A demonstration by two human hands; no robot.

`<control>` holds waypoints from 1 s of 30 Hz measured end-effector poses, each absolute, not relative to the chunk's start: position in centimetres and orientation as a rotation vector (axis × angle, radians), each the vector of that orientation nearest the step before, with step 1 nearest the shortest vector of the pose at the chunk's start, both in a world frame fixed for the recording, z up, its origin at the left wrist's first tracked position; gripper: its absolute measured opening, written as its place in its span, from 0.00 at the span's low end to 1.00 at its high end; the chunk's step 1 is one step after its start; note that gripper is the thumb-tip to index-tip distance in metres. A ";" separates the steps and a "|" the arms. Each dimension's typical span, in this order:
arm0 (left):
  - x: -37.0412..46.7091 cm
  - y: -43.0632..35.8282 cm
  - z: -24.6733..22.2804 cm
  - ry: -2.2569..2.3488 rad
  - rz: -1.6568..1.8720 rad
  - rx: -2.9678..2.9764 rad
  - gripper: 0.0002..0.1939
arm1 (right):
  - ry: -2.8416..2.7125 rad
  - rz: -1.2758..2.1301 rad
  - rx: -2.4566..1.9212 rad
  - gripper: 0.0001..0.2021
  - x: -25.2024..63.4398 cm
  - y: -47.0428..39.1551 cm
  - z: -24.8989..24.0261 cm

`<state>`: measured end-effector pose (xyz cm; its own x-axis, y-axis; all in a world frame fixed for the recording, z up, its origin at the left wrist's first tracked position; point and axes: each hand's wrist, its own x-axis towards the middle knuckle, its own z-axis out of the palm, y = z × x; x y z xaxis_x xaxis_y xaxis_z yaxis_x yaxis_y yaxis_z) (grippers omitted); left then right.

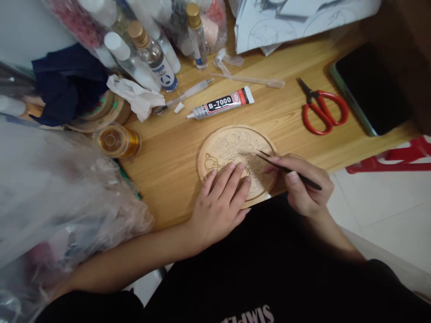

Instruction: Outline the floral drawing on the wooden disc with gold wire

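A round wooden plate [232,139] with a drawn floral pattern lies at the table's front edge. Gold wire [210,162] outlines part of the drawing on its left side. My left hand [220,206] rests flat on the plate's lower left, fingers extended and slightly apart. Dark tweezers [292,172] are pinched in my right hand [305,184], over the plate's right side. Their tips point at the upper right of the drawing; whether they touch it or hold any wire is too small to tell.
Behind the plate lie a glue tube [220,105], a pen-like tool [193,91] and a pipette [256,80]. Red-handled pliers [323,110] and a phone [370,89] are at right. A gold wire spool [117,140], bottles [155,60] and plastic bags [67,188] stand left.
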<state>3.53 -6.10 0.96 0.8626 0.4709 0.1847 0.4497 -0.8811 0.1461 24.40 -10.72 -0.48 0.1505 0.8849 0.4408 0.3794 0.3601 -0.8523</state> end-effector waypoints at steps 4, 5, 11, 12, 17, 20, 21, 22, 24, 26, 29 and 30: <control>3.5 -6.1 0.9 0.729 0.328 2.927 0.26 | -1.560 0.487 -1.213 0.18 24.4 -10.7 -0.5; 3.5 -6.1 0.9 0.728 0.326 2.925 0.27 | -1.612 0.462 -1.204 0.18 24.5 -10.7 -0.5; 3.4 -6.1 0.7 0.725 0.326 2.907 0.28 | -1.765 0.327 -1.212 0.19 24.3 -10.6 -0.5; 3.4 -6.1 0.8 0.722 0.322 2.908 0.28 | -1.773 0.315 -1.221 0.19 24.2 -10.6 -0.5; 3.4 -6.2 0.8 0.726 0.308 2.916 0.28 | -1.828 0.225 -1.243 0.18 24.0 -10.6 -0.8; 3.4 -6.2 0.9 0.727 0.293 2.916 0.29 | -1.883 0.122 -1.246 0.16 23.9 -10.4 -0.7; 3.4 -6.2 0.9 0.725 0.292 2.916 0.29 | -1.898 0.087 -1.246 0.15 23.9 -10.3 -0.7; 3.4 -6.2 0.9 0.723 0.295 2.916 0.29 | -1.911 0.059 -1.244 0.14 23.9 -10.3 -0.6; 3.4 -6.2 0.9 0.720 0.300 2.912 0.30 | -1.931 0.024 -1.238 0.13 23.9 -10.2 -0.5; 3.4 -6.1 0.9 0.719 0.309 2.903 0.30 | -1.954 0.021 -1.234 0.12 23.9 -10.2 -0.5; 3.4 -6.1 0.9 0.719 0.307 2.889 0.30 | -1.954 0.016 -1.221 0.11 24.0 -10.1 -0.5; 3.4 -6.1 0.9 0.719 0.305 2.886 0.30 | -1.944 0.007 -1.225 0.11 24.0 -10.1 -0.6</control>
